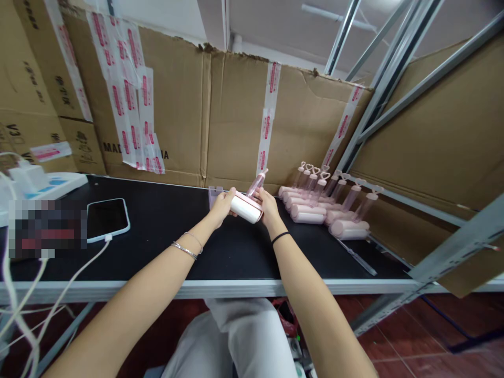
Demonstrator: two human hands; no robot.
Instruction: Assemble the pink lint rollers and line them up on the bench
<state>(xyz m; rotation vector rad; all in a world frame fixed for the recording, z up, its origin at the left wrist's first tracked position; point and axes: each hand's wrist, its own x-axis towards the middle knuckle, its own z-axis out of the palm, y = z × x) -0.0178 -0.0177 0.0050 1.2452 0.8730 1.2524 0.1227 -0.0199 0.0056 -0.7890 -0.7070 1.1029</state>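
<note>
Both hands hold one pink-and-white cylinder [247, 208] with a clear pink tube [256, 185] rising from it, tilted to the right. My left hand [223, 207] grips its left end, fingers closed round it. At the right end, my right hand [268, 205] has its fingers closed on the cylinder near the tube's base; some fingertips are hidden. Just behind my left hand stands a clear purplish plastic piece [214, 195]. To the right, several similar pink cylinders [309, 213] lie in rows, their clear tubes upright with heart-shaped tops.
A screwdriver with a clear handle [360, 260] lies by the cylinders on the black tabletop [173, 262]. On the left are a phone [108, 219] on a white cable and a power strip [59, 185]. Cardboard [236, 115] walls the back; a metal post [444, 252] stands right.
</note>
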